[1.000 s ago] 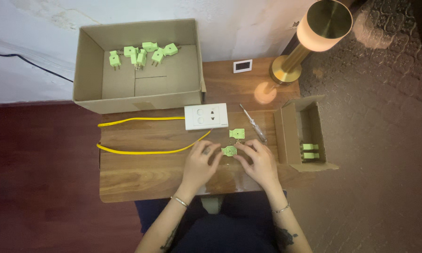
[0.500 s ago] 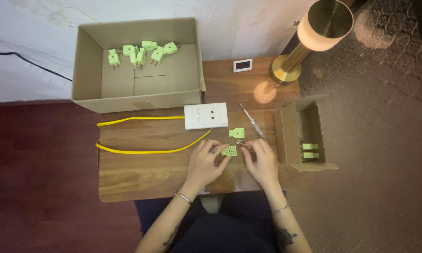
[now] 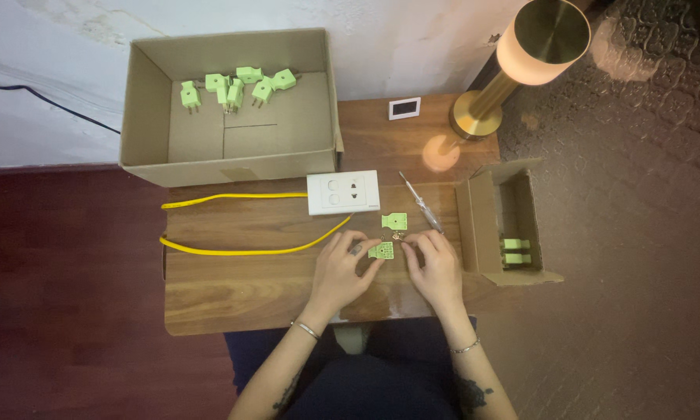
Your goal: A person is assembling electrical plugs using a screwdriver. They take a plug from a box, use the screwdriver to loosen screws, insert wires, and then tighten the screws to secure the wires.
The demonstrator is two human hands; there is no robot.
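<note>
The left hand (image 3: 341, 268) rests on the wooden table (image 3: 233, 288) with its fingers curled, the fingertips pinching a small flat green plug half (image 3: 381, 250) against the tabletop. The right hand (image 3: 435, 264) lies just beside it, fingers bent inward toward that same piece; whether it actually grips anything is too small to tell.

Taking the white socket plate (image 3: 343, 192) as the landmark: the held green piece lies just below its right end, toward the person. A second green plug half (image 3: 394, 221) sits between the plate and the hands, near the plate's lower right corner. A screwdriver (image 3: 420, 201) lies slanted just to the right of the plate. A yellow cable (image 3: 233, 250) runs off the plate's left side in two strands across the table.

Behind the plate, a large open cardboard box (image 3: 152, 117) holds a cluster of green plugs (image 3: 237, 84) along its far wall. To the plate's right, a small open cardboard box (image 3: 482, 225) holds two green pieces (image 3: 515, 250) side by side. Beyond the plate's right end stand a brass lamp (image 3: 513, 70) and a small white framed square (image 3: 404, 108).
</note>
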